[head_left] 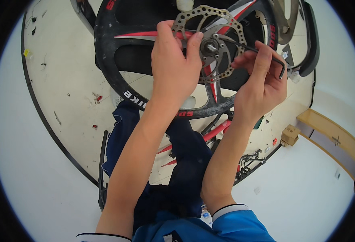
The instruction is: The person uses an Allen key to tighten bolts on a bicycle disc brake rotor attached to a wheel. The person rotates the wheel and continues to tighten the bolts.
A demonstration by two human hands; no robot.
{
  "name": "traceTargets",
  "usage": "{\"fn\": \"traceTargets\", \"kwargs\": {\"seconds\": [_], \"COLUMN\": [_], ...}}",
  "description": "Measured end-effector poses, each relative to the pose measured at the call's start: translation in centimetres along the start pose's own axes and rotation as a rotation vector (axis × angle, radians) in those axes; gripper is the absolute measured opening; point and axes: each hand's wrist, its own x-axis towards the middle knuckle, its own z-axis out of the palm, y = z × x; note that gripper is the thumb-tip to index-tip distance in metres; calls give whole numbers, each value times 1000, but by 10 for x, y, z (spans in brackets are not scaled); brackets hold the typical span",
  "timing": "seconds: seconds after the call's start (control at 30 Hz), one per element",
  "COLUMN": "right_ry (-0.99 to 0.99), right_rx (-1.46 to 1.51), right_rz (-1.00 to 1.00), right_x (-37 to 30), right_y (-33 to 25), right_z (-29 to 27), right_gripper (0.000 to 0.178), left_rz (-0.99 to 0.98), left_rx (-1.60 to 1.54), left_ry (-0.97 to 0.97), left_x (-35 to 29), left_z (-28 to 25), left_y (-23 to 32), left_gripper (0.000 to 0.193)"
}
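A black bicycle wheel (112, 68) with red and white spokes lies flat before me on a dark seat. At its hub sits a silver disc brake rotor (236, 30) pierced with holes, and a threaded axle (212, 48) sticks up through the centre. My left hand (176, 60) pinches the rotor's left side between thumb and fingers. In my right hand (262, 76) is a black hex key (246, 46); its far end reaches the rotor's inner ring near the hub, and its bent end points toward me. Whether the tip sits in a bolt I cannot tell.
Below the wheel, a red bicycle frame (217, 130) and dark bike parts (250, 159) lie on the pale floor. A cardboard box (290, 134) stands at the right by a wooden door (330, 129). A chair armrest (312, 44) curves at the upper right. Small scraps litter the floor at left.
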Motion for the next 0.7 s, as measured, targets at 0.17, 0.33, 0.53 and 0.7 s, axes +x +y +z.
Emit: {"fn": "traceTargets", "kwargs": {"seconds": [0.17,0.33,0.53,0.7], "right_ry": [-2,19,38,-4], "right_rx": [-10,83,92,-99], "right_rz": [-33,12,34,-232], "right_x": [-11,-12,-10,-4], "right_y": [14,13,17,25], "right_z": [0,2,5,5], "right_gripper": [16,16,14,11], "left_rz": [29,20,26,19], "left_rx": [40,67,43,36], "left_ry": [36,42,33,22], "left_x": [2,2,1,2], "left_z": [1,1,1,-1], "left_y": [-1,1,4,4], "left_gripper": [33,33,33,33]}}
